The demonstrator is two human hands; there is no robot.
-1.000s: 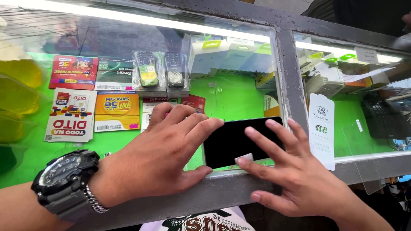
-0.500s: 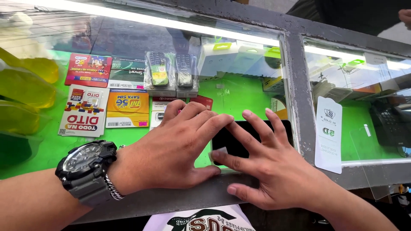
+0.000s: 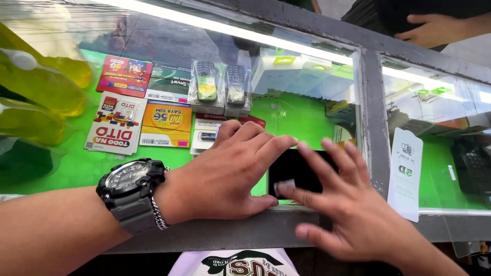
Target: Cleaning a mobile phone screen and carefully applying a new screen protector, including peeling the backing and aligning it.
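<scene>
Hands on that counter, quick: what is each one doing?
Left hand: open, flat on the black phone.
Right hand: open, thumb pressing a small pale square on the phone.

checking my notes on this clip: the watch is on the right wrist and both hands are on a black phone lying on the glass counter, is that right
Not quite: the head view shows the grey watch on the left wrist, not the right. The rest holds: the left hand and right hand are on the black phone on the glass counter.
</scene>
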